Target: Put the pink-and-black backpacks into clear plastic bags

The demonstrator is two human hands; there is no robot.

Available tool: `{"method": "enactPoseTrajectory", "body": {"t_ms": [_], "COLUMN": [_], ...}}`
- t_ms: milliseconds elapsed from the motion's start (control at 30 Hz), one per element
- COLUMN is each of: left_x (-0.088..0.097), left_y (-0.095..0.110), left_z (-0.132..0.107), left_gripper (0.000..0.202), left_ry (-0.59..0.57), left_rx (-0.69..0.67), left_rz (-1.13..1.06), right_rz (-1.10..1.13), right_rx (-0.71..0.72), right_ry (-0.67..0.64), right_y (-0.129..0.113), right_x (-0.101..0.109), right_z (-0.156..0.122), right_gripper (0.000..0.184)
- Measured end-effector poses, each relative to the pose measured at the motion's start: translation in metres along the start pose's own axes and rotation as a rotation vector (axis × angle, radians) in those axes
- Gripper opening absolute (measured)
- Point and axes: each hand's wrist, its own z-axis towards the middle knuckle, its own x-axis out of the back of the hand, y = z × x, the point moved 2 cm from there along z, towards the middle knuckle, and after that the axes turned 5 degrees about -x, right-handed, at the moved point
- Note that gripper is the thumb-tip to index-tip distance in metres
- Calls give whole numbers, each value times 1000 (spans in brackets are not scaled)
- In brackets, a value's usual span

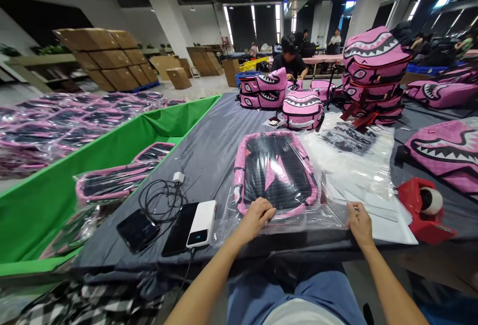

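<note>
A pink and black backpack [276, 165] lies flat before me, its black panel facing up, inside a clear plastic bag [298, 221]. At the backpack's near edge, my left hand [257, 218] has its fingers curled closed on the plastic. Off to the right, my right hand [360, 223] pinches the loose edge of the same bag. Between the two hands the plastic stretches out flat. Under and beside my right hand are white sheets [388, 223] and more clear plastic bags [358, 175] with black print.
A red tape dispenser [425, 210] stands at the right. A white power bank [202, 223], a dark phone [137, 230] and cables lie left. Beyond the table edge is a green bin [112, 161] with bagged backpacks. Stacked pink backpacks [375, 73] and a co-worker [289, 61] are farther back.
</note>
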Motion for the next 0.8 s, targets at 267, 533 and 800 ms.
{"method": "enactPoseTrajectory", "body": {"t_ms": [267, 533, 800], "left_x": [1, -1, -1], "left_y": [-2, -5, -15], "left_z": [3, 4, 0], "left_gripper": [41, 52, 63], "left_ry": [-51, -30, -39], "left_rx": [90, 57, 72], "left_rz": [-92, -98, -35], "right_rz": [-164, -317, -173], "right_rx": [62, 35, -209], "right_ry": [-168, 617, 600], "right_y": [-4, -2, 40], "right_x": [23, 197, 217], "right_z": [10, 34, 55], "right_gripper": [56, 41, 41]}}
